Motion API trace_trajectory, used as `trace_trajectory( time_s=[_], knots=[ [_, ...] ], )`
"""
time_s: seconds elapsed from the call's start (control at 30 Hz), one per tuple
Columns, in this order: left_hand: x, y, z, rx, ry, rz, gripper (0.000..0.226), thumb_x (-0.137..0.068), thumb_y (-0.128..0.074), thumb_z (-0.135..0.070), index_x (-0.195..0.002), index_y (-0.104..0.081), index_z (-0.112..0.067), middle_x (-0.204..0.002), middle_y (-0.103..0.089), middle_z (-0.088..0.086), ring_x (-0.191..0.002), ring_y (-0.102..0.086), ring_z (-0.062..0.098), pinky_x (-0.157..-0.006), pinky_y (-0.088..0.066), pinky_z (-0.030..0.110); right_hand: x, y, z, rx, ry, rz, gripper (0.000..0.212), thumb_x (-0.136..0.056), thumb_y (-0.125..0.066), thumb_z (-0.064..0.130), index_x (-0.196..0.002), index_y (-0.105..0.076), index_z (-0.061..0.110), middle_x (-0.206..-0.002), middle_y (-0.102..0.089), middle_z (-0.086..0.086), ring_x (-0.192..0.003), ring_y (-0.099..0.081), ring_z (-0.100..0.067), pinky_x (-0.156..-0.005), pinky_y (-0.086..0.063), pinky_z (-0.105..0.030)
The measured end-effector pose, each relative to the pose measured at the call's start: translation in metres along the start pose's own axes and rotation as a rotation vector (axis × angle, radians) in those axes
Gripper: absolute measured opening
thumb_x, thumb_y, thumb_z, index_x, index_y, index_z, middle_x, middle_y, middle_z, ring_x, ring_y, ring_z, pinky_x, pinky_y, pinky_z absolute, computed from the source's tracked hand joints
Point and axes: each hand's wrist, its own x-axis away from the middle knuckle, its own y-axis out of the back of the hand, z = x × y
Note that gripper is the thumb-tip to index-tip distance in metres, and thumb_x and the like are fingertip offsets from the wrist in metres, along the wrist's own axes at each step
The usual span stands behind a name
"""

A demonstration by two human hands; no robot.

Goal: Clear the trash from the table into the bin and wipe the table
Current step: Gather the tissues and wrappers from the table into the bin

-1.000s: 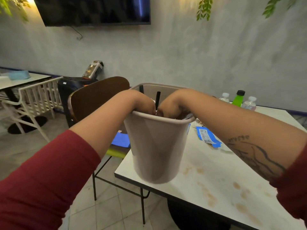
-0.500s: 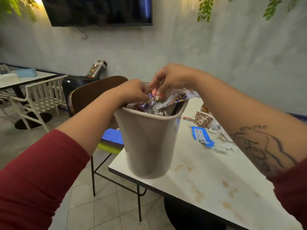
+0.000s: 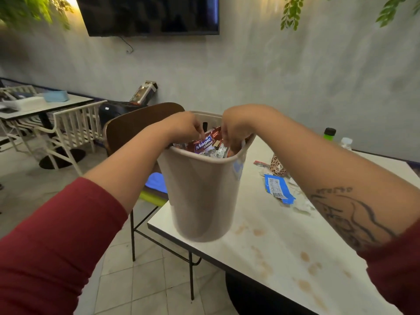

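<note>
A beige plastic bin [image 3: 202, 196] stands on the near left corner of the white table [image 3: 284, 235], packed to the rim with wrappers. A red "Magic Creams" wrapper [image 3: 204, 142] lies on top. My left hand [image 3: 185, 128] is over the bin's left rim, its curled fingers pinching the red wrapper's edge. My right hand [image 3: 234, 130] is over the right rim with its fingers curled down into the silver wrappers. On the table past the bin lie a blue wrapper [image 3: 278, 188], a leopard-print paper cup [image 3: 278, 167] and crumpled clear scraps [image 3: 300, 201]. Brown stains [image 3: 304, 256] mark the near tabletop.
A brown chair [image 3: 136, 123] stands behind the bin, with a blue cloth [image 3: 156, 181] on its seat. A green bottle [image 3: 329, 134] and a clear bottle [image 3: 345, 143] stand at the table's far edge. A white chair [image 3: 75, 123] and a second table [image 3: 45, 105] are at left.
Both hands were buried in the bin, then rose above the rim pulling wrappers up. Now they have come back down to the rim, still in the wrappers.
</note>
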Motion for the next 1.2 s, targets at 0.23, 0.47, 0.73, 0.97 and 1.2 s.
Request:
trace_trajectory(
  time_s=[0.23, 0.47, 0.73, 0.97, 1.2],
  knots=[
    [0.003, -0.003, -0.003, -0.156, 0.079, 0.322, 0.028, -0.094, -0.051, -0.011, -0.118, -0.066, -0.012, -0.117, -0.063, 0.005, -0.106, -0.057, 0.024, -0.088, -0.046, 0.029, -0.015, -0.021, 0.032, 0.139, 0.199, 0.173, 0.040, -0.097, -0.047, 0.025, -0.136, -0.047, 0.018, -0.136, -0.051, -0.007, -0.120, -0.048, -0.026, -0.087, -0.036, -0.028],
    [-0.003, -0.006, 0.001, -0.239, 0.124, 0.385, 0.029, -0.093, -0.053, -0.021, -0.118, -0.066, -0.014, -0.119, -0.064, 0.006, -0.109, -0.058, 0.025, -0.101, -0.044, 0.039, -0.019, -0.021, 0.028, -0.043, 0.164, 0.365, 0.039, -0.096, -0.051, 0.032, -0.134, -0.049, 0.021, -0.129, -0.052, 0.007, -0.102, -0.049, -0.014, -0.077, -0.042, -0.023],
    [-0.005, -0.002, 0.000, -0.080, 0.083, -0.049, 0.022, -0.086, -0.062, -0.020, -0.092, -0.072, -0.001, -0.093, -0.069, 0.016, -0.089, -0.064, 0.029, -0.079, -0.051, 0.038, -0.005, -0.006, 0.013, -0.157, 0.168, 0.277, 0.050, -0.081, -0.062, 0.053, -0.122, -0.061, 0.026, -0.117, -0.066, 0.000, -0.084, -0.065, -0.013, -0.072, -0.052, -0.025],
    [-0.001, 0.012, -0.028, 0.042, 0.045, -0.248, 0.019, -0.091, -0.056, -0.020, -0.095, -0.068, -0.006, -0.080, -0.060, 0.007, -0.078, -0.054, 0.020, -0.070, -0.040, 0.027, 0.029, 0.015, -0.021, -0.413, 0.181, 0.009, 0.050, -0.093, -0.049, 0.048, -0.136, -0.048, 0.025, -0.139, -0.048, 0.003, -0.127, -0.044, -0.017, -0.094, -0.035, -0.025],
    [-0.011, 0.013, -0.083, 0.202, -0.009, -0.348, 0.019, -0.090, -0.059, -0.022, -0.095, -0.068, -0.007, -0.091, -0.069, 0.011, -0.085, -0.065, 0.027, -0.085, -0.053, 0.038, 0.040, -0.007, -0.072, -0.829, 0.055, -0.404, 0.027, -0.093, -0.056, 0.028, -0.117, -0.062, 0.016, -0.100, -0.055, 0.004, -0.083, -0.050, -0.010, -0.057, -0.036, -0.019]
  ],
)
